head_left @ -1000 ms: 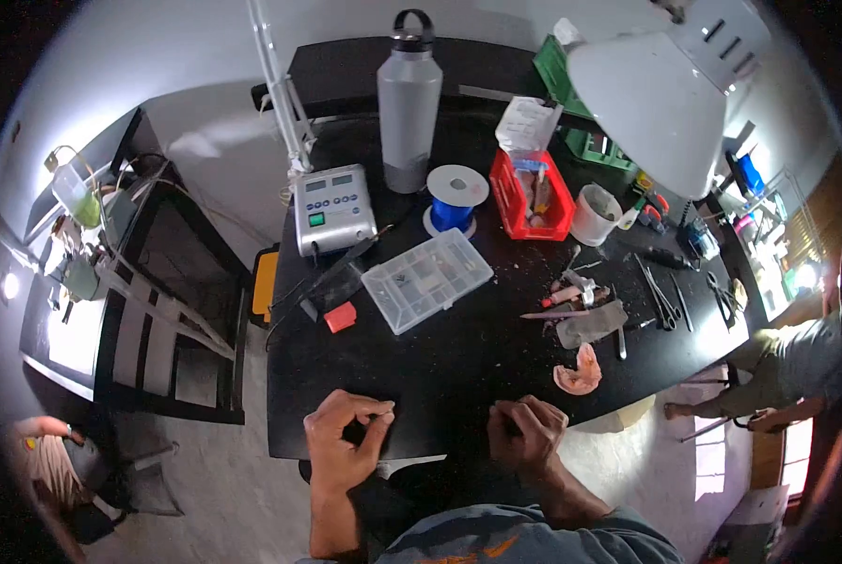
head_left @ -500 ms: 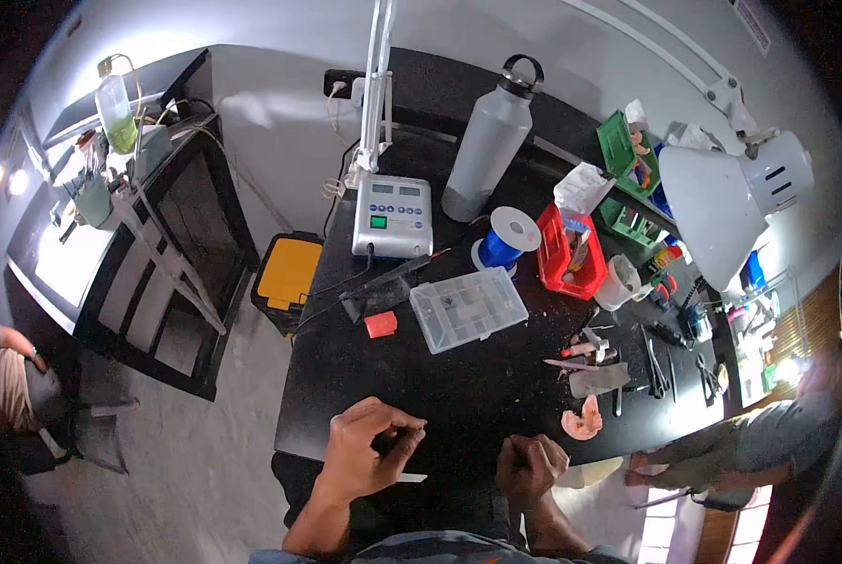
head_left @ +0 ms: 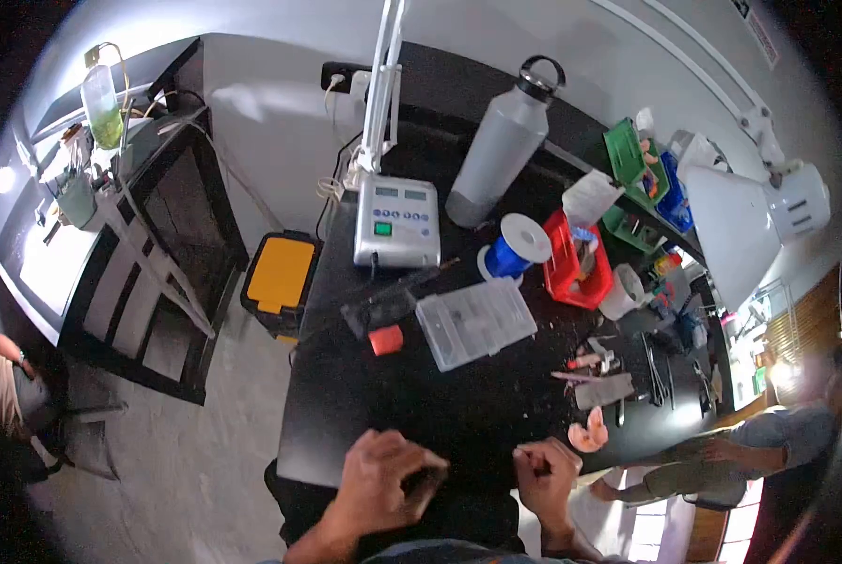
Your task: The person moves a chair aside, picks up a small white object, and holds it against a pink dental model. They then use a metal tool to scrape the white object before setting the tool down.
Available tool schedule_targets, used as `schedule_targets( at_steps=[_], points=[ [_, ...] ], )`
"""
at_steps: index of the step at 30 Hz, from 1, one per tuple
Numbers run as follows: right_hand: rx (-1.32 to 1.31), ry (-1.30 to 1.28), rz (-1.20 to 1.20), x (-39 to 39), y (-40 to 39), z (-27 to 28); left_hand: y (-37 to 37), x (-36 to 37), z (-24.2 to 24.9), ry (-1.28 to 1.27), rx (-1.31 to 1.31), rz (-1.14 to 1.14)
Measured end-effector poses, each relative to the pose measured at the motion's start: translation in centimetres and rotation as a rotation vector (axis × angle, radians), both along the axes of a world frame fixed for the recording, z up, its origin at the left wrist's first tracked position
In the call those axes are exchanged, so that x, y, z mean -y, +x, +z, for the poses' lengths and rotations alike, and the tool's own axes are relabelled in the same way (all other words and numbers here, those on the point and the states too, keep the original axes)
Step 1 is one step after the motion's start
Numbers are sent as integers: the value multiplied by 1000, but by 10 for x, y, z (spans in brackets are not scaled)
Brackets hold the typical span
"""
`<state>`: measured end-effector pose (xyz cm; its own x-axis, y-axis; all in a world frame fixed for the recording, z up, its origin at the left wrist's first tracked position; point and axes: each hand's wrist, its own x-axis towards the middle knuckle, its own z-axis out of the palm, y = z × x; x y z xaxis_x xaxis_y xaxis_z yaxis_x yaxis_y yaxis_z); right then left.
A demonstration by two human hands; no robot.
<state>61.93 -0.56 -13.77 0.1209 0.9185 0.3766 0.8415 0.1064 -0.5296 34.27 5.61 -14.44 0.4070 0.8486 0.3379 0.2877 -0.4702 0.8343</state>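
My left hand (head_left: 388, 481) is at the near edge of the black table, thumb and fingers curled into a pinch. My right hand (head_left: 545, 475) is level with it across a small gap, its fingers also bent together. Whatever sits between the fingertips of either hand is too small or hidden to make out. Closest to my right hand is a pink dental model (head_left: 588, 430). Beyond my left hand are a red block (head_left: 385, 340) and a clear compartment box (head_left: 475, 322).
A silver control unit (head_left: 397, 223), a spool of blue wire (head_left: 519, 246), a grey bottle (head_left: 501, 150) and a red bin (head_left: 574, 273) stand farther back. Tools (head_left: 658, 371) lie at right under a white lamp (head_left: 736, 226). Another person (head_left: 764, 442) sits at far right.
The view has shifted slightly. My left hand is lower and nearer my body, and my right hand has turned a little. A white strip below my left hand is out of sight.
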Motion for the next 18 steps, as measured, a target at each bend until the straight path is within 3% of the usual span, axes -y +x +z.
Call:
schedule_targets(
  at_steps=[8, 10, 13, 16, 17, 18],
  points=[
    [-96, 62, -90, 0, -5, -13, -2, -13, 25, -108, 116, -179],
    [-18, 16, -68, -3, -4, -1, -3, -19, 34, -172, 85, -224],
    [-24, 26, -38, -6, -8, -1, -2, -18, 25, -206, 43, -205],
    [-123, -172, -98, -5, -3, -2, 7, -8, 9, -225, 120, -157],
    [-274, -217, -20, -10, -4, -1, 3, -11, 1, -222, 145, -100],
    [-351, -165, 100, -16, 3, -21, -29, -7, 26, -206, 96, 32]
  ],
)
